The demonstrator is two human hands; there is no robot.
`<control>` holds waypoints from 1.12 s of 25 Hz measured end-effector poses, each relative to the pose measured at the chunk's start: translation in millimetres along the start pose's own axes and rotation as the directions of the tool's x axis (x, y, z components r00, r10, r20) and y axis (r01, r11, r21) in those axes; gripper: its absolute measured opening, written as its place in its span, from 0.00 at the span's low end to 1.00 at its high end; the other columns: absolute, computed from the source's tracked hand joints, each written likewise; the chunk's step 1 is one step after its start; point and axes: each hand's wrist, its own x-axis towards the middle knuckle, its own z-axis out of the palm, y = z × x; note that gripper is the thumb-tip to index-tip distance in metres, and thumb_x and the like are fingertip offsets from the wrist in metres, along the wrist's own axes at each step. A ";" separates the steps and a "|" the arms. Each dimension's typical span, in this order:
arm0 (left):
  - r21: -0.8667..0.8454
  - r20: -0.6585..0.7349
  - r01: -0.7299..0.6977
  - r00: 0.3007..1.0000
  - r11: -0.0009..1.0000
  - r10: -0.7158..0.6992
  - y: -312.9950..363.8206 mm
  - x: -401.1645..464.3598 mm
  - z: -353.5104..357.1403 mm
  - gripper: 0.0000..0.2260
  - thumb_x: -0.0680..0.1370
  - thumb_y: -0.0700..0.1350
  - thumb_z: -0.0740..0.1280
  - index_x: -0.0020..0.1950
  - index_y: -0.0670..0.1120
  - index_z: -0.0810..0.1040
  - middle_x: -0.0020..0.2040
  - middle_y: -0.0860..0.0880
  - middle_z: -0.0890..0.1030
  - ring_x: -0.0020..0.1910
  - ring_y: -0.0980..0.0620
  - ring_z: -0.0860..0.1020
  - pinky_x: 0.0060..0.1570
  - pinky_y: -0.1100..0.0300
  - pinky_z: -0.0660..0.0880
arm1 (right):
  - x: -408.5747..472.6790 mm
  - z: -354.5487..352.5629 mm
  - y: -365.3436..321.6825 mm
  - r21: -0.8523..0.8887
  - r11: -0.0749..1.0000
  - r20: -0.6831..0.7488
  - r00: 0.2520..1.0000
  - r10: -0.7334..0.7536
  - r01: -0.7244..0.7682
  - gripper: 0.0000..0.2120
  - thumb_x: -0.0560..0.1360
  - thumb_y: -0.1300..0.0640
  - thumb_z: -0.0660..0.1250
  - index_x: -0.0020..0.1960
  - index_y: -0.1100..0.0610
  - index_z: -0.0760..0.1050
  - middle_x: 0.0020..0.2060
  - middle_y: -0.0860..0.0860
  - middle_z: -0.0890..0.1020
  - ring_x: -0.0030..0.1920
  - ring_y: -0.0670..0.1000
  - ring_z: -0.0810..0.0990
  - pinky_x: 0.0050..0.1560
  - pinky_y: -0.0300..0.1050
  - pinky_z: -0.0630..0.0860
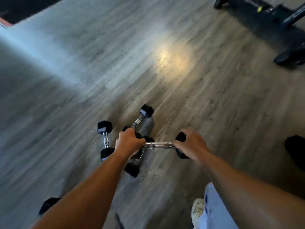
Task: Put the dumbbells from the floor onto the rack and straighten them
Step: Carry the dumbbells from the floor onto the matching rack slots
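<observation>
Grey wood-grain floor fills most of the head view, streaked with motion blur and lit by a warm patch of light near the middle. A cluster of black hex-ended dumbbells lies on it just ahead of the person. One small dumbbell lies at the left of the cluster, its chrome handle running roughly toward and away from the camera. A second dumbbell lies farther off, angled up to the right. A third dumbbell lies crosswise, its chrome handle showing between the two hands.

The left hand is curled over the left end of that crosswise dumbbell, where several dumbbell ends crowd together; which one the fingers actually grip cannot be told. The right hand is cupped over the black right end of the crosswise dumbbell, fingers bent round it. Another black dumbbell end shows just below the left wrist, and one more dumbbell head peeks out under the left forearm at lower left.

At the upper right stands the dark base of a piece of gym equipment, well apart from the dumbbells. A light trouser leg and a pale shoe show at the bottom right.
</observation>
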 end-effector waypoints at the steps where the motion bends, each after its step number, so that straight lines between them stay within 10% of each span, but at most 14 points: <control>1: 0.021 -0.009 -0.049 0.999 0.999 0.049 27.0 -15.4 -25.3 0.13 0.63 0.56 0.71 0.39 0.49 0.78 0.38 0.46 0.81 0.35 0.48 0.81 0.30 0.55 0.76 | -23.7 -29.2 -18.4 0.030 1.000 -0.055 0.998 0.009 -0.007 0.09 0.71 0.47 0.73 0.43 0.52 0.78 0.41 0.52 0.81 0.38 0.51 0.79 0.30 0.41 0.70; 12: -0.039 0.269 -0.536 0.807 0.843 0.525 272.0 -229.9 -155.7 0.11 0.60 0.51 0.71 0.34 0.44 0.80 0.29 0.44 0.81 0.31 0.43 0.82 0.34 0.46 0.82 | -319.1 -262.8 -74.8 0.154 0.961 -0.470 0.839 0.276 -0.229 0.14 0.70 0.41 0.70 0.43 0.50 0.75 0.40 0.50 0.78 0.41 0.51 0.78 0.34 0.44 0.70; 17: -0.057 0.379 -0.657 0.682 0.751 0.626 337.0 -331.3 -103.5 0.06 0.70 0.41 0.73 0.41 0.38 0.80 0.33 0.44 0.81 0.32 0.50 0.78 0.29 0.61 0.70 | -422.2 -308.7 -11.3 0.227 0.909 -0.568 0.711 0.415 -0.349 0.22 0.70 0.38 0.71 0.59 0.48 0.77 0.54 0.55 0.77 0.52 0.56 0.78 0.50 0.46 0.74; 23: -0.055 0.533 -0.700 0.582 0.712 0.614 395.6 -429.5 16.9 0.07 0.65 0.44 0.68 0.32 0.40 0.79 0.22 0.51 0.73 0.24 0.50 0.76 0.26 0.59 0.73 | -519.5 -356.9 101.8 0.340 0.826 -0.580 0.591 0.561 -0.450 0.16 0.68 0.37 0.71 0.50 0.43 0.72 0.49 0.52 0.77 0.42 0.52 0.79 0.37 0.45 0.74; 28: -0.070 0.576 -0.709 0.546 0.702 0.609 421.9 -496.1 105.9 0.06 0.66 0.50 0.70 0.37 0.50 0.75 0.36 0.48 0.81 0.41 0.44 0.82 0.39 0.54 0.76 | -577.8 -391.8 179.9 0.363 0.749 -0.579 0.496 0.647 -0.555 0.24 0.70 0.39 0.72 0.63 0.46 0.74 0.54 0.52 0.76 0.44 0.52 0.79 0.37 0.45 0.76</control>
